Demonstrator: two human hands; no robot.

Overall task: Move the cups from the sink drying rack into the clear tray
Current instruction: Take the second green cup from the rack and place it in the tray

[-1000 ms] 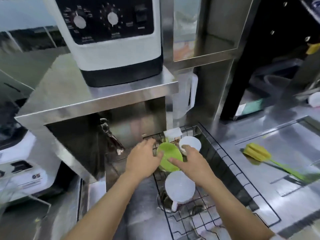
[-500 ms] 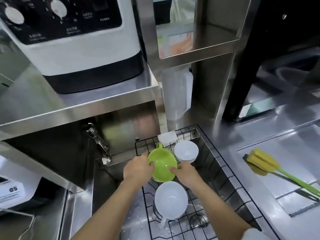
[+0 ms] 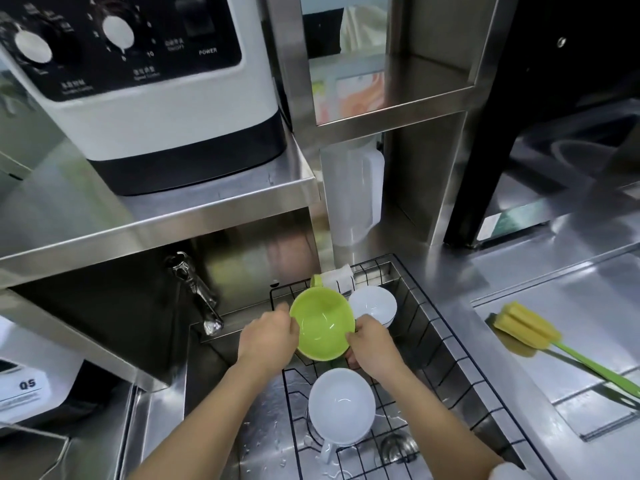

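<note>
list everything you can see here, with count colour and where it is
green cup: 1, lime green, held over the rack between both hands
white cups: 2, white, in the rack, one near, one at the back
rack: 1, black wire, set in the sink
faucet: 1, chrome, left of the rack
sponge: 1, white, back edge of the rack
jug: 1, clear, behind the rack
brush: 1, yellow head, green handle, counter at right
appliance: 1, white and black, on the steel shelf
left hand: on the green cup's left rim
right hand: on its right rim
</note>
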